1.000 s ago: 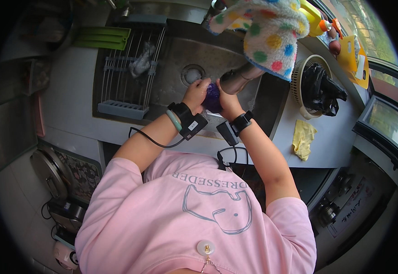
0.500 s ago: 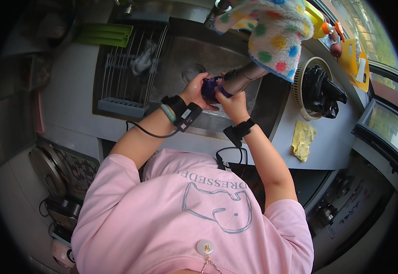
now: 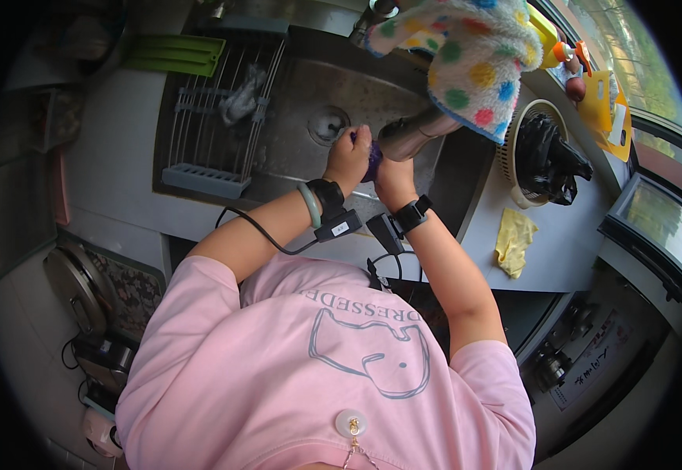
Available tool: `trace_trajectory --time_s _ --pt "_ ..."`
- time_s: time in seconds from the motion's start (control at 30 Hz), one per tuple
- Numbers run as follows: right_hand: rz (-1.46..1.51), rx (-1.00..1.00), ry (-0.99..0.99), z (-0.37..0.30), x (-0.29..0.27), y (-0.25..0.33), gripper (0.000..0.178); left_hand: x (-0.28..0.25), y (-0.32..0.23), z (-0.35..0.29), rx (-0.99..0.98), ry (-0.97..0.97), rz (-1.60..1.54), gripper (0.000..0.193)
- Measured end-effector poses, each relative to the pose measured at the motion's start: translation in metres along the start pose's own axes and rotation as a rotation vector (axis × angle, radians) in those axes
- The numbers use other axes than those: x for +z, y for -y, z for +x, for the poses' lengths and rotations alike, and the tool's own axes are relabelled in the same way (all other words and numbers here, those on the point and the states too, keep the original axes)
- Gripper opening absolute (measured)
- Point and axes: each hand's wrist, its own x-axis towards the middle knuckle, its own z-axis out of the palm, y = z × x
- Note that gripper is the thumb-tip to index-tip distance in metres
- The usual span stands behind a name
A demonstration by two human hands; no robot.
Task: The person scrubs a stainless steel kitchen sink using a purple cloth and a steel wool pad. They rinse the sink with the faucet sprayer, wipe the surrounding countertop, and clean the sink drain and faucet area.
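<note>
Over the metal sink (image 3: 349, 90), a bunched dark purple cloth (image 3: 374, 160) is squeezed between my two hands. My left hand (image 3: 346, 163) is closed around its left side, with the fingers curled and the thumb on top. On the other side my right hand (image 3: 395, 182) grips it, though its fingers are partly hidden behind the metal faucet (image 3: 411, 138). The faucet end hangs just above that hand. Most of the cloth is covered by my fingers. The round drain (image 3: 328, 124) lies beyond my left hand.
A spotted fluffy towel (image 3: 478, 74) drapes over the faucet. A rack (image 3: 208, 179) with a clear plastic bag (image 3: 242, 98) spans the sink's left side, near a green board (image 3: 170, 56). To the right are a basket (image 3: 516, 149) holding a black bag (image 3: 551, 160) and a yellow cloth (image 3: 516, 242).
My left hand has turned over and closed from an open cupped pose around the purple cloth. The right hand has shifted slightly down, and less of the cloth shows.
</note>
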Motion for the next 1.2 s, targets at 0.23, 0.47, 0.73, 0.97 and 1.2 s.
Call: trace_trajectory --time_s 0.23,0.47,0.73,0.97,1.2 --pt "0.272 0.39 0.06 0.008 0.007 -0.001 0.031 -0.02 -0.009 0.0 0.298 0.138 0.245 0.02" --pt "0.059 0.539 0.262 0.0 -0.012 0.031 0.031 -0.034 0.009 0.022 0.277 0.115 -0.034 0.024" --pt "0.0 0.022 0.097 -0.007 -0.014 0.022 0.025 -0.04 -0.006 0.017 -0.947 0.439 -0.649 0.061" --pt "-0.644 -0.187 0.257 -0.016 -0.007 0.026 0.025 -0.03 -0.006 0.023 -1.047 0.588 -0.772 0.058" --pt "0.019 0.348 -0.039 -0.007 0.007 0.019 0.037 -0.005 -0.006 0.008 -0.503 0.135 -0.784 0.032"
